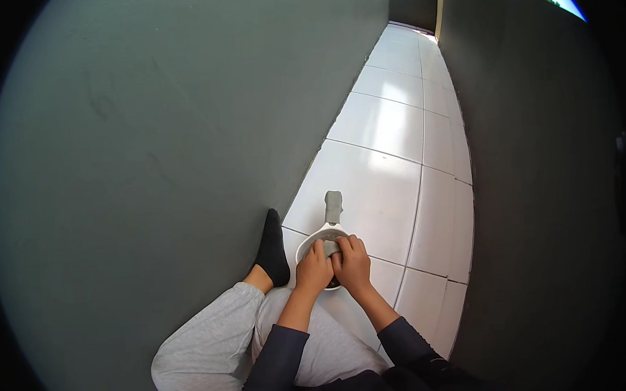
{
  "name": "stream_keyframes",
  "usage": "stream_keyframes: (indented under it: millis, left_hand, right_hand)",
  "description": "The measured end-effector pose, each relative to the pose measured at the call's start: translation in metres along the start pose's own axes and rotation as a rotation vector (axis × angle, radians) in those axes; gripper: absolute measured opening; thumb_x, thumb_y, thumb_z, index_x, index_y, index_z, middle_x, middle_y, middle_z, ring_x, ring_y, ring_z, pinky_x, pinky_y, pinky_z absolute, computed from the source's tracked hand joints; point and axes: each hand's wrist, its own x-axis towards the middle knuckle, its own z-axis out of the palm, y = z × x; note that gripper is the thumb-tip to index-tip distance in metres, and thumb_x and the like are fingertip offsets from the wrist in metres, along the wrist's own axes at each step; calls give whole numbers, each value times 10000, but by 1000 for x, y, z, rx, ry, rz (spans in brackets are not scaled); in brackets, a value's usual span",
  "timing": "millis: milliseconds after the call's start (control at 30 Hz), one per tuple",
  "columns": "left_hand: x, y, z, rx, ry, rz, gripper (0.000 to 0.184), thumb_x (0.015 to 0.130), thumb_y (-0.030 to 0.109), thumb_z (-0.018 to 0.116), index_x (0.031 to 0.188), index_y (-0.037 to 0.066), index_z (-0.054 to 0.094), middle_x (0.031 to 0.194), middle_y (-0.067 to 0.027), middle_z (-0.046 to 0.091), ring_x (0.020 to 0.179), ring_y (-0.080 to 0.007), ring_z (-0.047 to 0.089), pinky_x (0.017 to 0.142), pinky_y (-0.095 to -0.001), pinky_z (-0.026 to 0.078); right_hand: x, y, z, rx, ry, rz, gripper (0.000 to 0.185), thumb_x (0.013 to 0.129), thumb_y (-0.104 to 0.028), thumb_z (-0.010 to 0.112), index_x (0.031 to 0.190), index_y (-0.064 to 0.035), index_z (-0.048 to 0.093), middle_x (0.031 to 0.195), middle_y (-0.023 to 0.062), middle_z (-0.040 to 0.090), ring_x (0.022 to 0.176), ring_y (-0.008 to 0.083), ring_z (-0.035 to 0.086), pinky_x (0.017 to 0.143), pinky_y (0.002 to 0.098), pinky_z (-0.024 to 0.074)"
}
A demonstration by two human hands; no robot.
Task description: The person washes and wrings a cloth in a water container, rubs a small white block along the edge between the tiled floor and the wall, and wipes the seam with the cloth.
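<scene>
A round white pot [302,249] with a grey-wrapped handle [334,206] pointing away from me stands on the tiled floor in front of my legs. Over its opening, my left hand [315,270] and my right hand [352,263] are close together, fingers curled. Both grip a small grey-green piece [331,248], which shows between their fingertips. Some dark contents are partly visible inside the pot, below the hands; I cannot make out what they are.
White floor tiles [368,187] run forward between a grey wall [186,131] on the left and a dark wall [540,174] on the right. My leg in grey trousers [207,337] and my foot in a black sock [273,255] lie left of the pot.
</scene>
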Motion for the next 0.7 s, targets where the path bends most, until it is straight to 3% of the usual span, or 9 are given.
stream_keyframes:
  millis: [267,433,533,700]
  left_hand:
    - [2,0,-1,-39,39,34,290,770,110,526,1015,23,398,925,-250,570,803,-440,570,679,-508,469]
    - [3,-2,2,-53,94,-34,310,728,-11,514,1028,22,444,978,-226,558,887,-427,553,748,-476,463]
    - [6,-9,3,-117,109,-3,397,691,-33,516,1075,35,446,1072,-215,507,927,-435,532,781,-483,451]
    - [5,-11,-8,-309,61,72,434,645,-55,493,1068,34,523,1050,-177,483,990,-394,491,874,-426,416]
  right_hand:
    - [-2,4,0,63,129,-48,192,702,-61,550,889,-20,570,832,112,509,780,298,521,634,385,474]
    - [-5,7,-4,167,160,-123,56,644,-42,537,682,-2,532,699,127,479,668,295,509,564,360,440]
    - [-5,6,-4,155,100,-151,54,615,-63,545,609,-24,508,646,102,473,608,276,506,520,367,434]
    - [-3,1,-3,64,-22,-154,87,618,-106,551,577,-32,528,592,94,450,542,272,487,473,372,423]
